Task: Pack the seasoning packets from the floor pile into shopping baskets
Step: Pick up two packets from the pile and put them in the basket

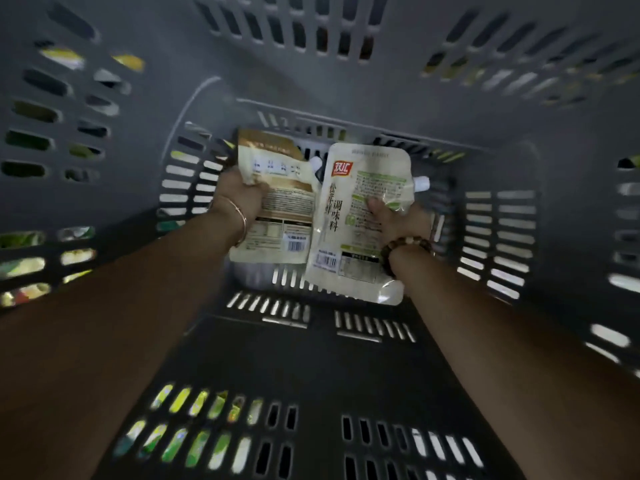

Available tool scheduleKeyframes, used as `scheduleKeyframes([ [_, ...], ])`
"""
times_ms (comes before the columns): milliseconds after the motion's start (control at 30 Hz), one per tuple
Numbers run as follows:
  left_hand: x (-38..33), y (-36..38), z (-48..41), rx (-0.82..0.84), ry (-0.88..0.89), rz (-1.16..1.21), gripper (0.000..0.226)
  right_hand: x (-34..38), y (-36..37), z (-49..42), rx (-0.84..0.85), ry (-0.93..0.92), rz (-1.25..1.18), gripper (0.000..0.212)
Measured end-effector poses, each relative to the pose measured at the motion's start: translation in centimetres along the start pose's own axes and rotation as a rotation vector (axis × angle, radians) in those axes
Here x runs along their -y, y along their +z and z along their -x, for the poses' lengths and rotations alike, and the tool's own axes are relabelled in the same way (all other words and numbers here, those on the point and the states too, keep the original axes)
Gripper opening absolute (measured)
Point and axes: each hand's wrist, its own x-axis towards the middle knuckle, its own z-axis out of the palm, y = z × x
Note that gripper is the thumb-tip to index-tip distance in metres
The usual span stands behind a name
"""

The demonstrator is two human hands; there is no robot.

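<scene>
Both arms reach deep into the grey shopping basket (311,362). The left hand (239,199) curls its fingers (254,190) tight on the edge of a tan seasoning packet (280,209). Touching it is a white and green seasoning packet (360,237) with a small spout. The right hand (398,221) pinches it, thumb in front. Both packets are low in the basket. Let go too early, and they may flop sideways, or the spout may catch in a slot.

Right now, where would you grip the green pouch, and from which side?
Pinch the green pouch on its flat right edge below the spout, coming from the near right, as the right hand does. The spout bulks the upper corner, and the tan pouch crowds the left edge.
</scene>
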Motion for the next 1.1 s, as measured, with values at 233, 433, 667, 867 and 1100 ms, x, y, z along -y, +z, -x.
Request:
scheduleKeyframes([
  [233, 1.1, 1.2, -2.4, -0.108, -0.082, -0.03, 0.032, -1.2, 0.6, -1.9, 0.039, 0.0, 0.024, 0.037],
  [433, 1.6, 1.0, -3.4, -0.175, -0.133, -0.164, 0.045, -0.9, 1.0, -2.5, -0.017, -0.008, 0.172, 0.045],
  [667, 0.8, -0.3, -1.1, -0.14, -0.07, -0.223, 0.045, 0.0, -0.4, -1.4, -0.074, 0.014, 0.376, 0.046],
  [867, -0.9, -2.2, 5.9, -0.1, -0.104, -0.209, 0.05, 2.3, -3.5, 3.9, 0.01, -0.003, 0.406, 0.05],
  [1100, -4.8, -5.6, 15.7, -0.058, -0.12, 0.109, 0.046, 7.1, -8.2, 13.0, 0.134, -0.151, 0.51, 0.042],
])
